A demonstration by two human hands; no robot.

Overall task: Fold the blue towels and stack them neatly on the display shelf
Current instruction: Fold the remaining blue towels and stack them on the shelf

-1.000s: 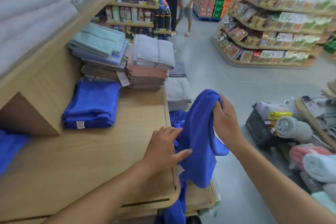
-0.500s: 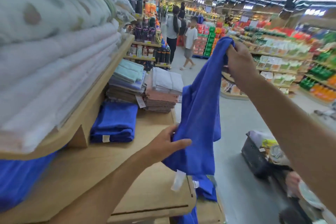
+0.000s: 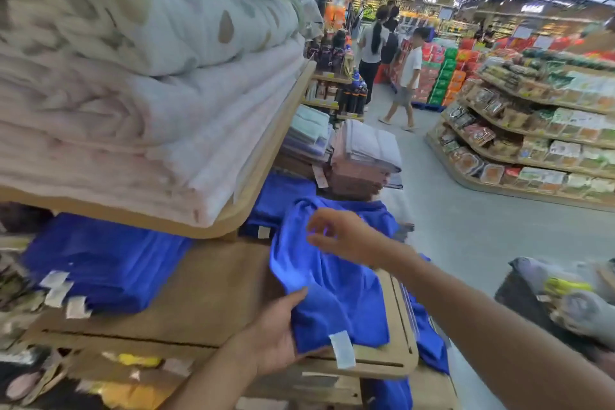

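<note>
**Head view.** We recorded the loose royal-blue terry towel (image 3: 336, 293) lying rumpled on the light wooden display shelf (image 3: 216, 293), its white label (image 3: 342, 349) hanging over the front edge. The left hand (image 3: 279, 339) held the towel's near left corner, thumb along the edge and fingers curled beneath the cloth. The right hand (image 3: 346, 236), blurred, was above the towel's far part, fingers spread and relaxed, gripping nothing; we could not tell whether it touched the cloth. A stack of folded blue towels (image 3: 106, 263) lay to the left on the same shelf, and another folded blue pile (image 3: 283, 196) lay behind the towel. Pale folded blankets (image 3: 133, 110) filled the upper board.
</note>
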